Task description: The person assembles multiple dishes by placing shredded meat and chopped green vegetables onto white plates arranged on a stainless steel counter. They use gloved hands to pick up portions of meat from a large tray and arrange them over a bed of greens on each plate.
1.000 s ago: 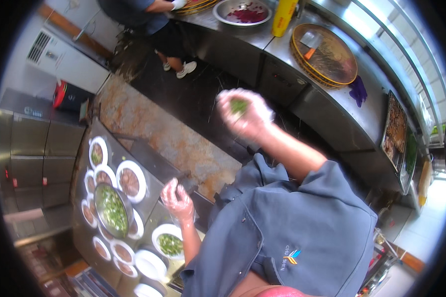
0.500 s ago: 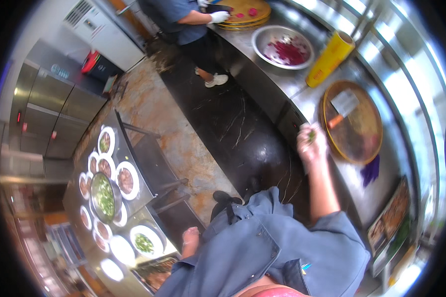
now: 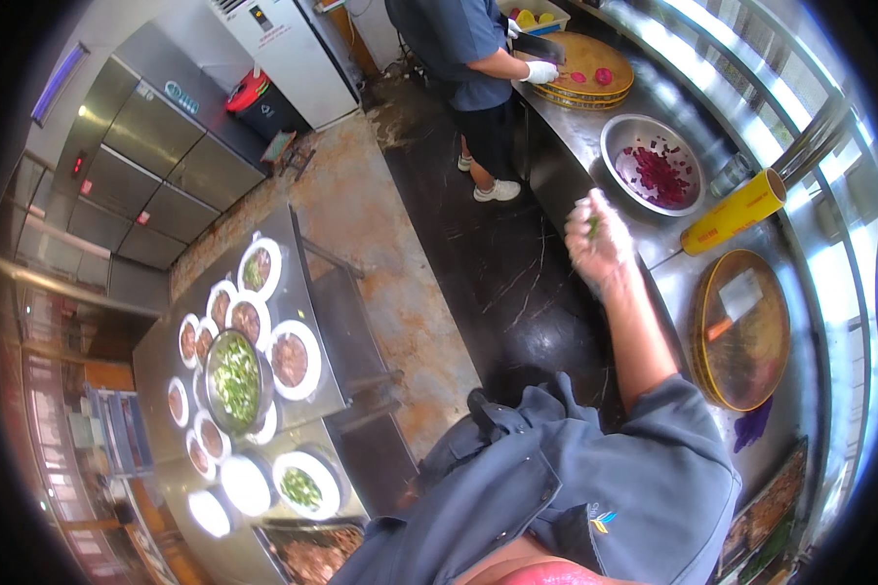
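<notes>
My right hand [image 3: 602,240] is raised over the dark floor beside the right-hand counter, its fingers closed around a small bit of chopped green vegetable [image 3: 593,228]. It looks wet or covered by a thin clear glove. My left hand is hidden behind my blue-grey jacket. Nearest the right hand, a wide steel bowl [image 3: 636,133] of dark red cubes stands on the counter. On the table at left, a steel bowl of chopped greens [image 3: 234,378] rests among white bowls of sliced meat [image 3: 290,360]. One white bowl contains chopped greens [image 3: 300,487].
A round wooden board [image 3: 756,366] bears a cleaver [image 3: 741,294]; a yellow roll [image 3: 737,213] lies near it. Farther up the counter, a gloved co-worker [image 3: 458,58] holds a dark-bladed knife at another board [image 3: 595,73]. A metal tray of meat [image 3: 312,554] is at lower left.
The view has swung, shifting the surroundings rightward and down. My right hand, still closed on the greens, is now nearer the red-cube bowl. My left hand has gone out of sight.
</notes>
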Available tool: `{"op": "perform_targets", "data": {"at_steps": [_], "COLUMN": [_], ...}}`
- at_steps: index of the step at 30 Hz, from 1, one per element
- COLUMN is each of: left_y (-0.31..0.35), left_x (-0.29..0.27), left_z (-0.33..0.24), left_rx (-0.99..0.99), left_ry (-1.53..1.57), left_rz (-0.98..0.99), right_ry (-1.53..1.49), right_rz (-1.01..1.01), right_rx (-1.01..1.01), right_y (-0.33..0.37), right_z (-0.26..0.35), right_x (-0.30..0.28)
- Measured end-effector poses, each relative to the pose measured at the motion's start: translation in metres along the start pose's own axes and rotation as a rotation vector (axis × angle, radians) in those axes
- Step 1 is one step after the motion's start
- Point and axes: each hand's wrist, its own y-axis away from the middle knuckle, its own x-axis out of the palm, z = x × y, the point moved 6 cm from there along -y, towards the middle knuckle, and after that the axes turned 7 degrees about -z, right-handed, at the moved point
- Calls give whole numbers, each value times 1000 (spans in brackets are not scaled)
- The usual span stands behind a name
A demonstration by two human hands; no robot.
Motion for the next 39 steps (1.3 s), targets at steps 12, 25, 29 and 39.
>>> {"op": "perform_targets", "data": {"at_steps": [12, 25, 29, 39], "left_y": [-175, -191, -160, -78], "left_x": [-101, 31, 64, 136], "left_z": [-131, -341, -335, -267], "left_rx": [42, 172, -106, -621], "left_ry": [-758, -382, -133, 475], "left_rz": [2, -145, -194, -653], "right_ry": [-468, 1112, 336, 1165], "right_rz": [-93, -762, 195, 916], "right_rx": [-1186, -1593, -1408, -649], "right_y": [-97, -443, -384, -220], "right_z": [290, 532, 380, -7], "right_x": [111, 393, 327, 154]}}
